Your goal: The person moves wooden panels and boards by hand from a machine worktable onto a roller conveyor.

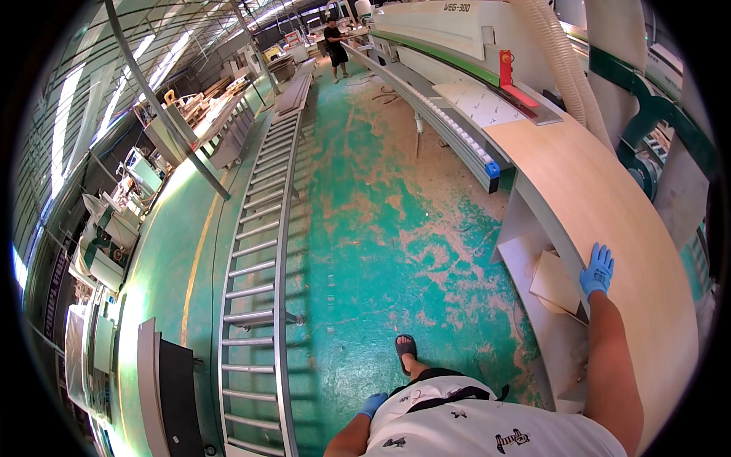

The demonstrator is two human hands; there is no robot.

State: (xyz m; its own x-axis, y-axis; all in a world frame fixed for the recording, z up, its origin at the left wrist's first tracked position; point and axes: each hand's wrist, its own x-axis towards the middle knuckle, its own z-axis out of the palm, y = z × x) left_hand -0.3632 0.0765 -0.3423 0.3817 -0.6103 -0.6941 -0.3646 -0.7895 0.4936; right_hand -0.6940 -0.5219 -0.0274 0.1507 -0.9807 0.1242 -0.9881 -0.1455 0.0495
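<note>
My right hand (598, 270), in a blue glove, lies flat near the left edge of a pale wood-coloured top (643, 251), fingers stretched forward with nothing held. Below that top, a light square board (554, 283) leans inside the open cabinet-like base. My left hand (371, 405), also gloved in blue, hangs low by my waist, to the right of a roller conveyor (253, 266). Its fingers are too small and partly hidden to make out, and no held thing shows.
Beyond the wooden top stands a long machine (449, 30) marked WEG-300, with a white-roller rail (449, 126) and a red-topped guide (505, 68). A person (335, 49) stands far ahead beside it. Grey-edged panels (169, 388) stand at lower left; dust covers the green floor (381, 251).
</note>
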